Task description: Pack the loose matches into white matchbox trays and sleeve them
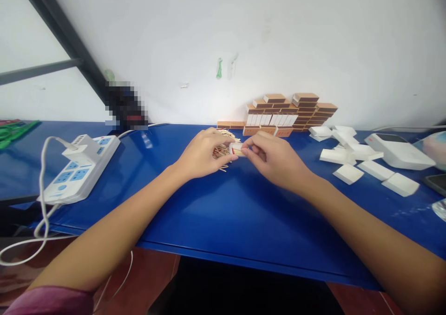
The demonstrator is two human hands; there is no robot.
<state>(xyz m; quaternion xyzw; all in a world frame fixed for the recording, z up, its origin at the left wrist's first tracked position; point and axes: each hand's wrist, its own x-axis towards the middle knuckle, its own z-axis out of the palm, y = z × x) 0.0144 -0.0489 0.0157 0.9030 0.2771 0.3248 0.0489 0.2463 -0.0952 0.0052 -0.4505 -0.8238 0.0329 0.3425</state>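
Note:
Both my hands meet over the middle of the blue table [223, 213]. My left hand [202, 154] is closed, its fingers pinching a bunch of matchsticks [223, 150] from a loose pile under it. My right hand [275, 159] is closed on a small matchbox [237, 148], held between thumb and fingers right next to the left hand. The two hands almost touch at the box.
A stack of filled brown matchboxes [289, 113] stands against the white wall. Several empty white box trays [351, 154] lie scattered at the right, beside a white device [399, 150]. A white power strip [81, 168] with its cable sits at the left.

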